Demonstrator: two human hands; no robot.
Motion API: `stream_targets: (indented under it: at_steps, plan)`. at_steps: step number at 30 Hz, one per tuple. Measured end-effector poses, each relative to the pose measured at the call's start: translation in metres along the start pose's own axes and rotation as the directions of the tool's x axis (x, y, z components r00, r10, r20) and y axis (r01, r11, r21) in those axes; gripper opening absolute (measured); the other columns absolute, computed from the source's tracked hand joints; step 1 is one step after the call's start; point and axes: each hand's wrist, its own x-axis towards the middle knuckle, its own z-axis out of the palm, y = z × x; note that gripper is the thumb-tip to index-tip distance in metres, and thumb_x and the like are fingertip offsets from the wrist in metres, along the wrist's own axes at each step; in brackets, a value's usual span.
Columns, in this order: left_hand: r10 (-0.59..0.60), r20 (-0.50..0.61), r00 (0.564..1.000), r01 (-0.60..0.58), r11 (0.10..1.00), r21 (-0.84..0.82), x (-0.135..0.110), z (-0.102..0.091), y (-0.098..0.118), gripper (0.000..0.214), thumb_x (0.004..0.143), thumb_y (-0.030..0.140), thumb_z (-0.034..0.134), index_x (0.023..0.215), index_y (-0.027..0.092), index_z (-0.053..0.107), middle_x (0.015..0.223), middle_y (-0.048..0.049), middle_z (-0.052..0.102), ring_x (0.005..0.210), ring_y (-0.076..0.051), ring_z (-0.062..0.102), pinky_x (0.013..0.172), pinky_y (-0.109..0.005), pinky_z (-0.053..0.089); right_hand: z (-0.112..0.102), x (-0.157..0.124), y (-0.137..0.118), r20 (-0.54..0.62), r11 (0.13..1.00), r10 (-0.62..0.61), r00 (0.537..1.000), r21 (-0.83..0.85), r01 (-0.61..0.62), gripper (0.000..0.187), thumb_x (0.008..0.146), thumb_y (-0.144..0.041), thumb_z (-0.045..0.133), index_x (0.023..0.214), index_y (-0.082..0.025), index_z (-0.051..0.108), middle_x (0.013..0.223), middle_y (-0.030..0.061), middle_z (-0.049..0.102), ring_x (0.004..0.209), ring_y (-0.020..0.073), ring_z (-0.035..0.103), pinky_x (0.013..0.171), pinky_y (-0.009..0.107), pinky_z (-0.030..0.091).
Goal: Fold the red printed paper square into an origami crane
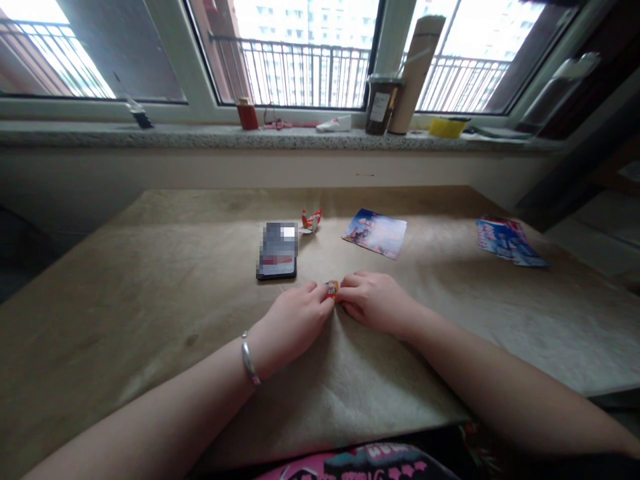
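My left hand (300, 313) lies low over the table with its fingers bent around the left edge of a small, colourful printed piece of folded paper (333, 289). On the other edge, the fingertips of my right hand (376, 301) pinch the same piece. Most of the paper is hidden by my fingers. Just beyond my left hand lies a dark phone (279, 251) with its screen lit and blurred. A red and white folded paper shape (312, 220) stands behind the phone's right side. Past my right hand is a blue and pink printed sheet (377, 233).
Several blue and red printed cards (510, 243) lie overlapping at the right of the brown-covered table (125, 300). On the stone windowsill (200, 137) stand a red container (247, 114), a dark lidded cup (381, 105), a tall tube (417, 77) and a yellow roll (447, 127).
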Motion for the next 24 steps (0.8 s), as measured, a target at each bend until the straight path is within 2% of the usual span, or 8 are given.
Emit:
stream_targets:
  at_steps: [7, 15, 24]
  plan:
    - [-0.023, 0.015, 1.0, 0.023, 1.0, -0.006, -0.001, -0.003, -0.001, 0.02, 0.086, 0.012, 0.043, 0.097, 0.015, 0.06, 0.096, -0.0075, 0.059, 0.084, -0.02, 0.051, 0.074, -0.034, 0.05, -0.003, -0.001, -0.001, 0.017, 1.0, 0.022, 1.0, -0.013, -0.022, 0.023, 0.086, -0.025, 0.044, 0.085, -0.022, 0.067, 0.086, 0.0034, 0.064, 0.078, 0.015, 0.055, 0.062, 0.026, 0.035]
    - [-0.051, 0.044, 0.998, 0.054, 0.996, -0.066, -0.003, -0.009, -0.006, 0.022, 0.088, 0.019, 0.044, 0.095, 0.018, 0.065, 0.089, -0.0057, 0.058, 0.081, -0.017, 0.053, 0.074, -0.031, 0.049, -0.006, -0.005, 0.006, 0.025, 0.999, 0.039, 0.999, 0.018, -0.04, 0.019, 0.083, -0.026, 0.05, 0.083, -0.025, 0.07, 0.086, 0.0017, 0.066, 0.076, 0.0141, 0.057, 0.06, 0.024, 0.033]
    - [-0.033, 0.022, 0.999, 0.034, 0.998, -0.049, -0.001, -0.01, -0.003, 0.021, 0.087, 0.016, 0.044, 0.093, 0.015, 0.065, 0.089, -0.0075, 0.059, 0.083, -0.019, 0.053, 0.077, -0.034, 0.049, -0.007, -0.006, 0.008, 0.027, 0.998, 0.051, 0.998, 0.032, -0.052, 0.019, 0.082, -0.025, 0.051, 0.081, -0.026, 0.07, 0.085, 0.0007, 0.067, 0.075, 0.0136, 0.058, 0.06, 0.024, 0.034]
